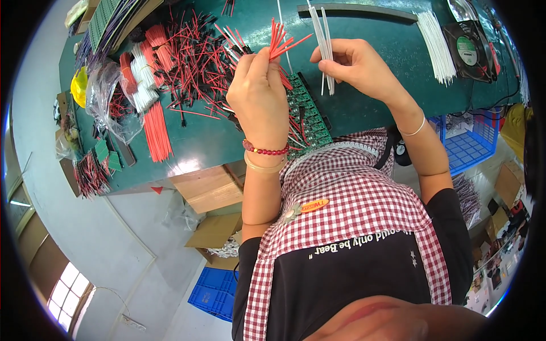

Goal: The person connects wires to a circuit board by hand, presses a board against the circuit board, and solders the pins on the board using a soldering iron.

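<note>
Just left of the circuit board (307,108), the left hand (256,96) pinches red wires (277,42) between closed fingertips, nearer the board than the right hand (363,66), which holds white wires (320,34) between thumb and curled fingers, right of the board's far end. Both bunches point away from the apron (347,190), toward which the board slants lengthwise. Loose wires (196,62) crowd its left; tabletop (358,113) spreads right toward a fan (469,50).
</note>
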The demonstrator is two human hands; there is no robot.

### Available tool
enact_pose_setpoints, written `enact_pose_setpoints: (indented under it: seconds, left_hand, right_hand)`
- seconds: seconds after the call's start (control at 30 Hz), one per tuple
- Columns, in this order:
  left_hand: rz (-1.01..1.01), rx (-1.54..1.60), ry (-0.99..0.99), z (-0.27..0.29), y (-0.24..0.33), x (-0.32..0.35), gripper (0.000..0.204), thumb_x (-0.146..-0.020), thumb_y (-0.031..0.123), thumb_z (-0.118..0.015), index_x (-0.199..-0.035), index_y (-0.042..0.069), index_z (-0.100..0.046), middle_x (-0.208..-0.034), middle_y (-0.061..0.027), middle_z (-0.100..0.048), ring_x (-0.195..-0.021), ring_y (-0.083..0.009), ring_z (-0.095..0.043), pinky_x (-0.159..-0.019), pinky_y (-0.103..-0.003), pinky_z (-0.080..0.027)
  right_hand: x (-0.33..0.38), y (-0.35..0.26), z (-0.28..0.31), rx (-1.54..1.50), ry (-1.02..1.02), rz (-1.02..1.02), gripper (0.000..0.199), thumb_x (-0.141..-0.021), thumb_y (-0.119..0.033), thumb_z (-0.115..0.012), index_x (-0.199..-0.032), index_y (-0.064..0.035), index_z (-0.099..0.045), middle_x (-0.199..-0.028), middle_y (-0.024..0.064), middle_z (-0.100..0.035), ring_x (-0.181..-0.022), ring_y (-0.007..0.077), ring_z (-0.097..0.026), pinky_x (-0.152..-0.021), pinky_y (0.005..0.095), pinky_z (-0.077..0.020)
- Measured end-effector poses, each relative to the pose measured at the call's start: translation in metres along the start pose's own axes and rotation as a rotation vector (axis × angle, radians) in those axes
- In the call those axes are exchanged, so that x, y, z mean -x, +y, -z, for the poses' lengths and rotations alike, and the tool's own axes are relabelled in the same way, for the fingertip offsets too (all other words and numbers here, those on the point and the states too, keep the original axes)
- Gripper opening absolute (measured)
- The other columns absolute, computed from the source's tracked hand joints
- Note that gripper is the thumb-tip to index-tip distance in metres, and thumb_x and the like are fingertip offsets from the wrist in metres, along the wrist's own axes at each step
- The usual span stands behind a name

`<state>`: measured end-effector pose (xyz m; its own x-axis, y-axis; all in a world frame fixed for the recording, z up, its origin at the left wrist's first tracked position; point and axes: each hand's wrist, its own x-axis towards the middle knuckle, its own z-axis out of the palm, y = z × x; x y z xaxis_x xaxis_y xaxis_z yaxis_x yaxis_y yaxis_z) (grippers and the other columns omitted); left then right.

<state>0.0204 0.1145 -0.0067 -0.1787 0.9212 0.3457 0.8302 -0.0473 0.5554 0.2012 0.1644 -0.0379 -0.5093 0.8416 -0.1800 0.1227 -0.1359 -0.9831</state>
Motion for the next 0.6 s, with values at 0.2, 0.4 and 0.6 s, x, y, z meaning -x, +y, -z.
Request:
enact_pose_setpoints:
  seconds: [0.2,0.4,0.6]
  left_hand:
    - [-0.014,0.001,0.027,0.000,-0.002,0.001,0.013,-0.085,0.003,-0.064,-0.096,-0.002,-0.067,-0.081,-0.0128,-0.062,-0.065,-0.0285,-0.063,-0.056,-0.036,-0.049]
    - [0.005,-0.016,-0.014,0.000,-0.001,-0.001,0.012,-0.085,0.005,-0.064,-0.095,-0.001,-0.067,-0.081,-0.0128,-0.062,-0.066,-0.0295,-0.063,-0.056,-0.037,-0.049]
    - [-0.014,-0.044,-0.005,-0.003,-0.002,-0.003,0.011,-0.085,0.005,-0.064,-0.094,-0.001,-0.067,-0.078,-0.0131,-0.061,-0.065,-0.0307,-0.062,-0.055,-0.038,-0.048]
  right_hand:
    - [-0.001,0.002,-0.006,-0.034,0.006,0.012,0.014,-0.089,-0.011,-0.061,-0.095,0.0011,-0.066,-0.072,-0.0031,-0.056,-0.065,0.0033,-0.049,-0.057,0.0214,-0.0425]
    - [-0.009,0.005,-0.020,-0.095,0.057,0.053,0.015,-0.089,-0.012,-0.062,-0.096,-0.0001,-0.067,-0.071,-0.0033,-0.057,-0.064,0.0031,-0.050,-0.056,0.0210,-0.0423]
    - [-0.014,0.005,-0.025,-0.058,0.089,0.083,0.015,-0.087,-0.010,-0.060,-0.095,0.0006,-0.068,-0.069,-0.0029,-0.057,-0.063,0.0029,-0.050,-0.056,0.0210,-0.0424]
